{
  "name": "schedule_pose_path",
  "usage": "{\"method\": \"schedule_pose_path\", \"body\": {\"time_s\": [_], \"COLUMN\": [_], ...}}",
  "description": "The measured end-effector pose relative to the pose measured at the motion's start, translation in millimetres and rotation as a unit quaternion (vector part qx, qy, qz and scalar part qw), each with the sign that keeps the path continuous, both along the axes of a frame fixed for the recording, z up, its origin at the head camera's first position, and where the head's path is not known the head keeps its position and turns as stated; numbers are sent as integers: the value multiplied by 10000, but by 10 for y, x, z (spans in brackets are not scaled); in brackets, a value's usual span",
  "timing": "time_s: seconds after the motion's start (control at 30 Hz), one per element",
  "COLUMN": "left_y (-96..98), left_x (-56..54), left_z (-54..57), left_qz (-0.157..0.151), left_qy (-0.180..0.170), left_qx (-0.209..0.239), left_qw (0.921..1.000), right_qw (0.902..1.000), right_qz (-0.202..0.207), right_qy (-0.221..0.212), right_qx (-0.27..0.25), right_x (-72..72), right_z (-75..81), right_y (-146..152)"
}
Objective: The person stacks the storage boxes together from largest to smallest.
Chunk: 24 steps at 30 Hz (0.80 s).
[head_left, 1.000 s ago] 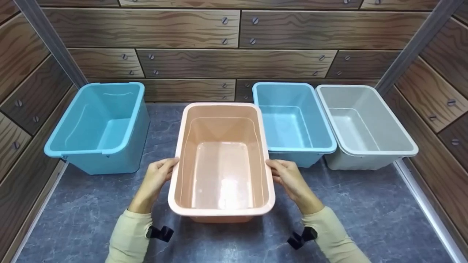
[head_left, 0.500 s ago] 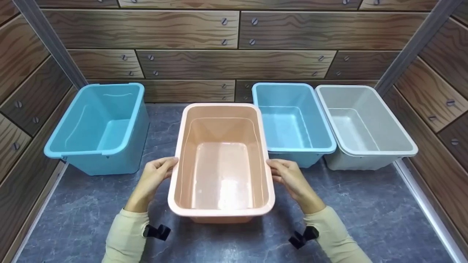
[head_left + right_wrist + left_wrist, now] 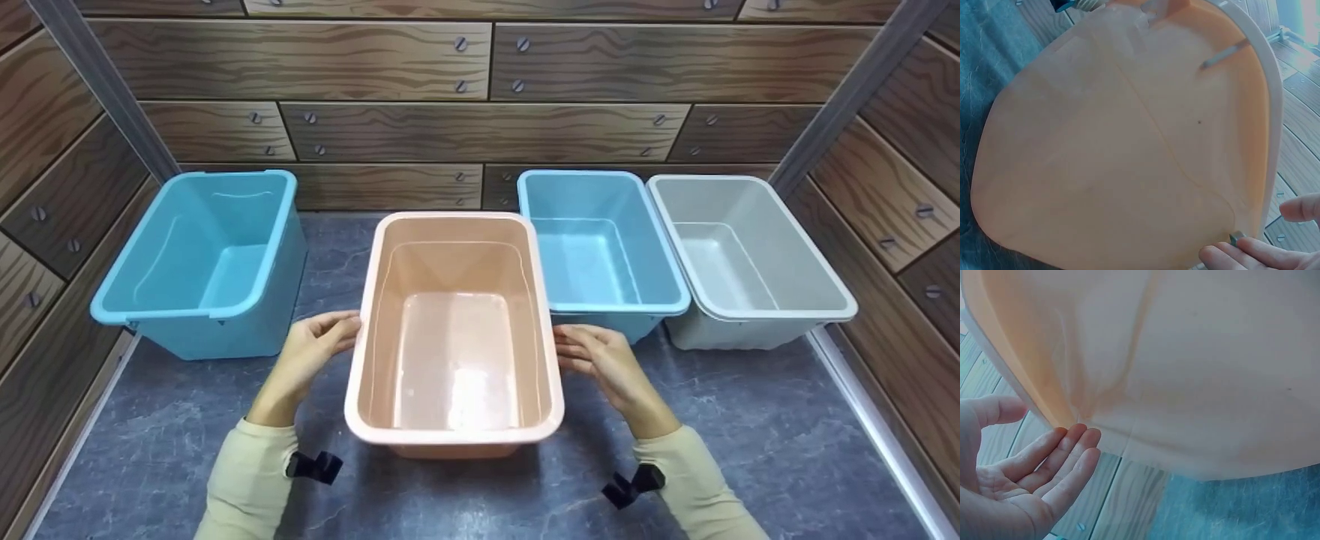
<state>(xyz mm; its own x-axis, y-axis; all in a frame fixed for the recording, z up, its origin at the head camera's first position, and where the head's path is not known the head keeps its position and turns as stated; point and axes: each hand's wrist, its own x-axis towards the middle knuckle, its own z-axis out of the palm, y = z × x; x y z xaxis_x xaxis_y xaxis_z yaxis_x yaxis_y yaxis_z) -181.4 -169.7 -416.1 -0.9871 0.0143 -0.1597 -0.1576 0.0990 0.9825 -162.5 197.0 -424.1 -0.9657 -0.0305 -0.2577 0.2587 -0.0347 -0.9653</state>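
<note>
A peach-coloured plastic bin [image 3: 454, 436] stands in the middle of the floor, with nothing inside. At its left side is my left hand [image 3: 309, 356], fingertips by the rim. In the left wrist view, its thumb is spread off the rim and the straight fingers come close to the bin's outer wall [image 3: 1196, 382]; contact is hard to tell. My right hand [image 3: 606, 366] is beside the bin's right side with straight fingers. The right wrist view shows this hand's thumb away from the rim and its fingertips by the lower corner of the wall [image 3: 1112, 157].
A teal bin [image 3: 262, 330] stands at the left. Behind and to the right are a light blue bin [image 3: 615, 307] and a grey bin [image 3: 780, 313], side by side. Wood-patterned walls [image 3: 375, 60] enclose the dark marbled floor [image 3: 750, 420] on three sides.
Both hands have loosened from the bin's rim and spread outward, the left to the left, the right to the right. The peach bin has not moved.
</note>
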Motion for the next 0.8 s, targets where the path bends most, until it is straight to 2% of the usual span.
{"method": "schedule_pose_path", "body": {"time_s": [0.37,0.8], "left_y": [-80,-171], "left_x": [-14,-17], "left_z": [80,175], "left_qz": [-110,-147], "left_qy": [212,414], "left_qx": [112,-127], "left_qw": [9997,9990], "right_qw": [9995,9964], "right_qz": [-298,-848], "right_qy": [12,47], "right_qx": [-89,-40], "right_x": [-25,-45], "right_z": [-27,-88], "right_y": [168,457]}}
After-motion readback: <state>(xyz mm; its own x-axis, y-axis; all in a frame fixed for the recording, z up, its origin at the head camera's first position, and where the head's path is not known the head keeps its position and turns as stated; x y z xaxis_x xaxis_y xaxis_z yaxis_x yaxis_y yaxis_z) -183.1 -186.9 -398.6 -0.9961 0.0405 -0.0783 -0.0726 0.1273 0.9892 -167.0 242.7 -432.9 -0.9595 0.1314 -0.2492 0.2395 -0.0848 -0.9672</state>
